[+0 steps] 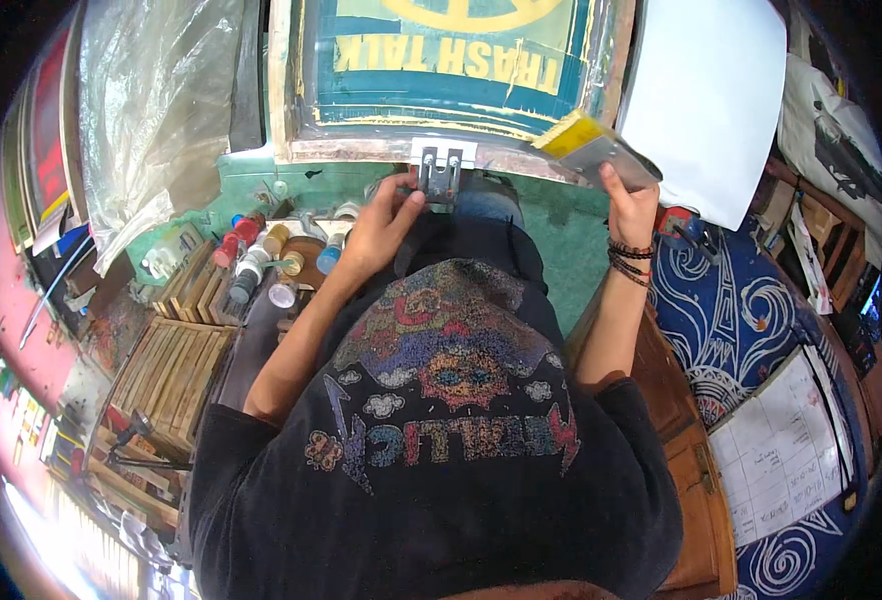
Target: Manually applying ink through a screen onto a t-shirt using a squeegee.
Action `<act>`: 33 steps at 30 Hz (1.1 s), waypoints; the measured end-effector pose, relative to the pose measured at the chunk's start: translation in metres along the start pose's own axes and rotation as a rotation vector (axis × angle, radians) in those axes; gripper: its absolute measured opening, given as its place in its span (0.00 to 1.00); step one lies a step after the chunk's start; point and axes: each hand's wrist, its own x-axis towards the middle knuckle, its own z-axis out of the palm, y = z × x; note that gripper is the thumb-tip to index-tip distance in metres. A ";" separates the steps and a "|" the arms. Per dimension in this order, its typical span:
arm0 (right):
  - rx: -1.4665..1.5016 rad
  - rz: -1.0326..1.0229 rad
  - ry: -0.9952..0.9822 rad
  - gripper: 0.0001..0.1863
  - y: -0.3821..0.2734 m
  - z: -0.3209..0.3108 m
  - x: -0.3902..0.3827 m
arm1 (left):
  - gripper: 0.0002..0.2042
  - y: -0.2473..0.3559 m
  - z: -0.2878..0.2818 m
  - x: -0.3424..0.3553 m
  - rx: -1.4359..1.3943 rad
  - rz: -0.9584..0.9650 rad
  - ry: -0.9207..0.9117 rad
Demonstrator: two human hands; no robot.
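A wooden-framed printing screen (451,150) lies at the top middle, its teal and yellow mesh smeared with yellow ink. At its near edge sits a metal hinge clamp (440,178). My left hand (376,235) is at the clamp's left side, fingers curled with thumb and forefinger on its edge; the other fingertips are partly hidden. In my right hand (633,208) is a squeegee (597,150), held tilted over the screen's near right corner. Thumb and fingers grip its grey part, and yellow ink coats its far edge.
A white sheet (706,100) lies right of the screen, clear plastic (151,120) to the left. Several ink jars (251,265) stand beside wooden frames (176,375) at left. A wooden cabinet (696,500) and blue patterned cloth (726,300) are at right.
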 end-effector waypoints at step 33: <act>0.730 0.252 0.076 0.22 -0.040 -0.003 0.076 | 0.11 0.069 0.004 -0.030 0.311 0.265 0.246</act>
